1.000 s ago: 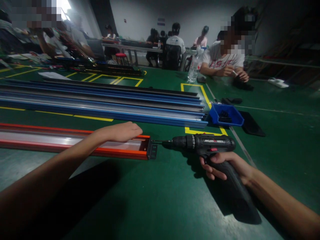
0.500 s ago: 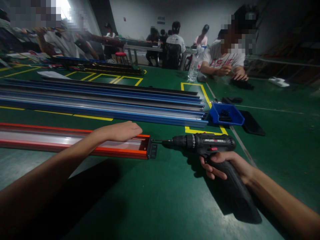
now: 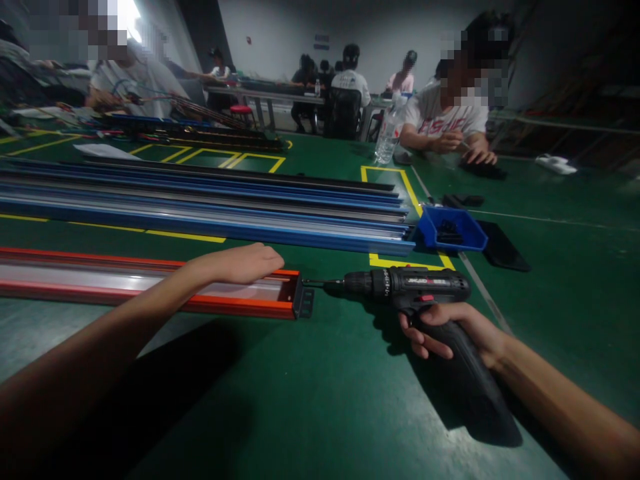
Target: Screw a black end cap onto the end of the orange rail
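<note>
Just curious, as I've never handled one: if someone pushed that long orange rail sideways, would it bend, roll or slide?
The orange rail would probably slide as one stiff piece: it looks like a metal channel. It seems unlikely to roll, since it lies flat on the green table. The left hand resting on it, near its end, would likely resist the push.

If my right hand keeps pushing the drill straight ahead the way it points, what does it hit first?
Probably the black end plate on the orange rail; the drill in your right hand has its bit tip right at it.
</note>
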`<state>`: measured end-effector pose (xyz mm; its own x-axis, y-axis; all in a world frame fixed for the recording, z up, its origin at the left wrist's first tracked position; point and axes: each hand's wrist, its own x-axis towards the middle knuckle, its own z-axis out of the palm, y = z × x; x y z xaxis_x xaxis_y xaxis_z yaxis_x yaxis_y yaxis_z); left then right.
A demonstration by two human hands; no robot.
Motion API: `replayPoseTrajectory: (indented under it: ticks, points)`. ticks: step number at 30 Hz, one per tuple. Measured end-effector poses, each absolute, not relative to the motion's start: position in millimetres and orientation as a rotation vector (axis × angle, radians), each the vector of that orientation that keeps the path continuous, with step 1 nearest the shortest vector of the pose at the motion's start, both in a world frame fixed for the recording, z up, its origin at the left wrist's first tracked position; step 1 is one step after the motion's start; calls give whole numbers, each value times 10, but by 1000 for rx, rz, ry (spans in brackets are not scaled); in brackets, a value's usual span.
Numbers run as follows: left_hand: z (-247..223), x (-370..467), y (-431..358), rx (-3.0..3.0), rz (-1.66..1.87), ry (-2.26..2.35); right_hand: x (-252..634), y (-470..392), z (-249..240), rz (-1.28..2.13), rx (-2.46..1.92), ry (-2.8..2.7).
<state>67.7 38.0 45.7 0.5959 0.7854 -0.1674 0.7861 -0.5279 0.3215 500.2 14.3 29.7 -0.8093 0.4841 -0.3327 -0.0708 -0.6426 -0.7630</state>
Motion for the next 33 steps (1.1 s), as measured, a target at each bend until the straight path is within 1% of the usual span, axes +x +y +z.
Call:
replayPoseTrajectory:
  ticks: [10,33]
  points:
    - [453,669,378,2443,8,1274,4997,150,297,2479,-696,-1141]
    - [460,682,379,2510,-82,1293,5005,163,286,2474,-733,-1129]
